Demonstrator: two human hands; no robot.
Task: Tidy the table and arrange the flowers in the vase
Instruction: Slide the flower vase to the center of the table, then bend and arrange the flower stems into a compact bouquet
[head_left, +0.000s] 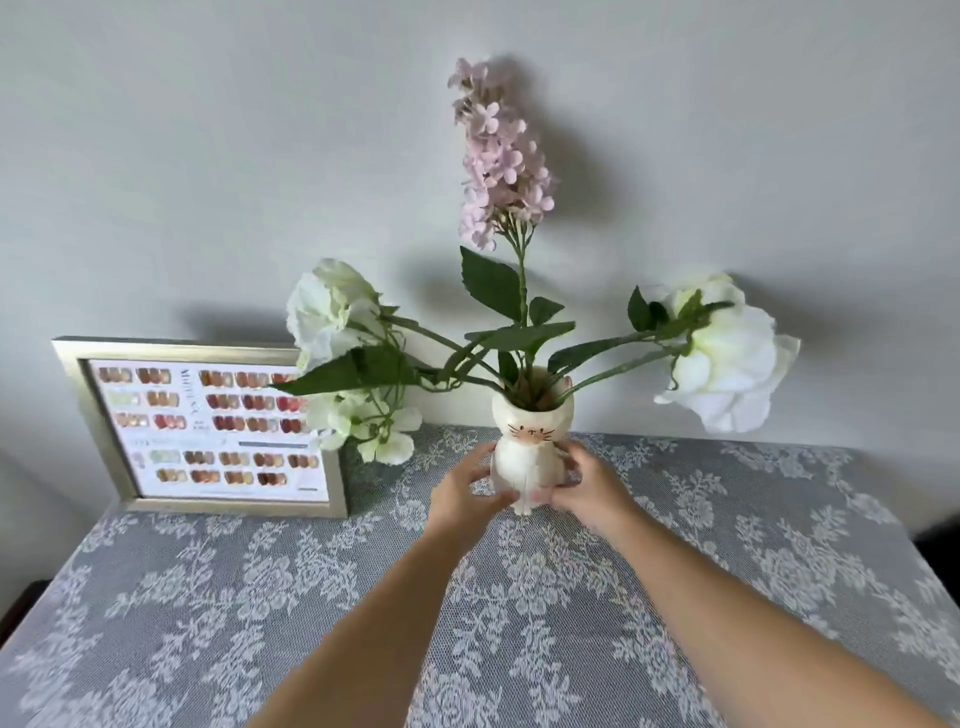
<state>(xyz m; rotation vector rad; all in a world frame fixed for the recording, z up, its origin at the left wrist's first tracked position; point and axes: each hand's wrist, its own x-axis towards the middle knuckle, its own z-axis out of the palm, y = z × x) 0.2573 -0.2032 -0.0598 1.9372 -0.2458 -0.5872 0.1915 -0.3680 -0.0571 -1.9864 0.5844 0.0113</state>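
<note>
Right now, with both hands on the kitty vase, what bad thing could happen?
The cat vase is small, and its white flowers lean far out to each side, so it looks top-heavy and might tip when the left hand and right hand let go. The drooping left blooms hang right by the picture frame; sliding the vase that way could bump it. Pushing might also bunch the lace tablecloth.

Two bare forearms, no sleeves, unadorned hands
</note>
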